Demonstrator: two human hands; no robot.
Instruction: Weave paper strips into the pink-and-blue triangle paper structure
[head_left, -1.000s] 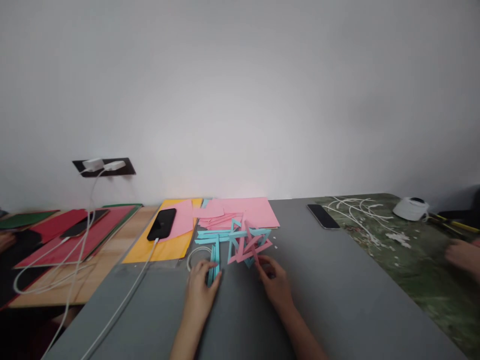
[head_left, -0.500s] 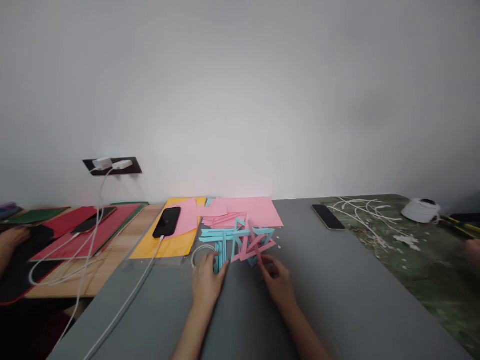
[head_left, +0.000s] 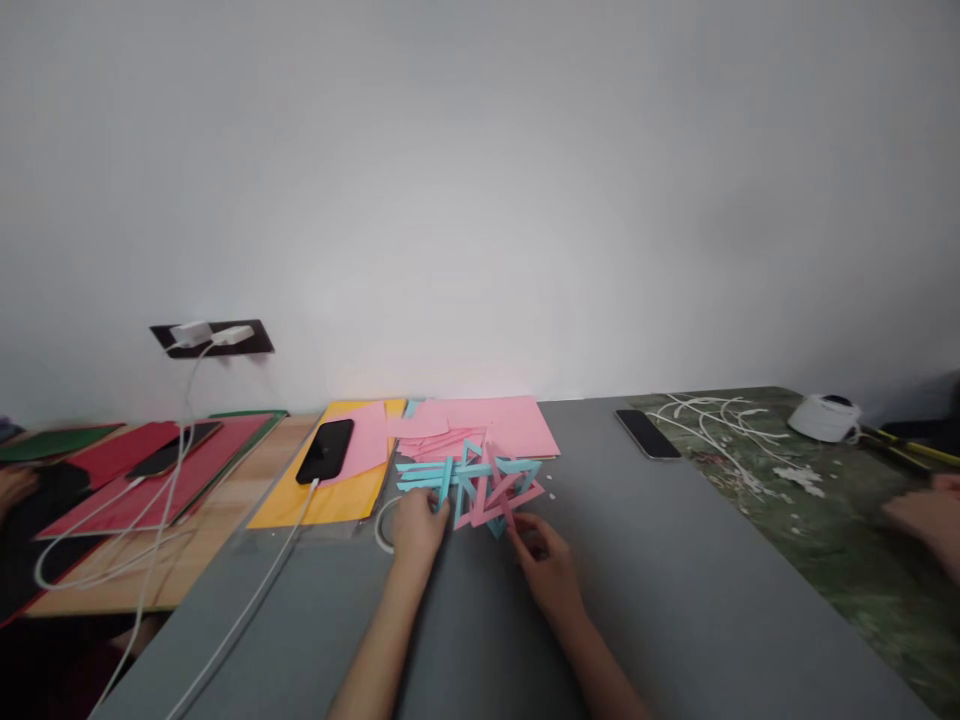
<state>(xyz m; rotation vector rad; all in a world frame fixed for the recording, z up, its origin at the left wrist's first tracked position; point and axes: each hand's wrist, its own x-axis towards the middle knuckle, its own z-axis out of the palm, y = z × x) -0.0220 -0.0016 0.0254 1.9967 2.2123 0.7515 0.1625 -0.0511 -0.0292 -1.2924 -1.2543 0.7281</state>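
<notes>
My left hand (head_left: pixel 417 528) is closed on blue paper strips (head_left: pixel 445 482), which stick up past its thumb and fingertips. More blue strips (head_left: pixel 414 470) lie flat just beyond it, and a white ring-shaped roll (head_left: pixel 381 528) sits against its left side. My right hand (head_left: pixel 549 562) pinches the near lower tip of a pink strip in a cluster of linked pink and blue paper triangles (head_left: pixel 498 496). That cluster stands in front of both hands, close to the strips. The right fingertips are partly hidden.
Pink sheets (head_left: pixel 517 420) lie at the back by the wall. A black phone (head_left: pixel 325 450) on a yellow envelope (head_left: pixel 281 508) has a white cable (head_left: pixel 259 595). Another phone (head_left: pixel 648 434) lies right. Co-workers' hands (head_left: pixel 926 520) show at both sides, near coiled white cords (head_left: pixel 720 425).
My left hand has moved slightly forward, and the blue strips at it now stand tilted over the others. The right hand keeps its pinch. A co-worker's hand on the right reaches further in.
</notes>
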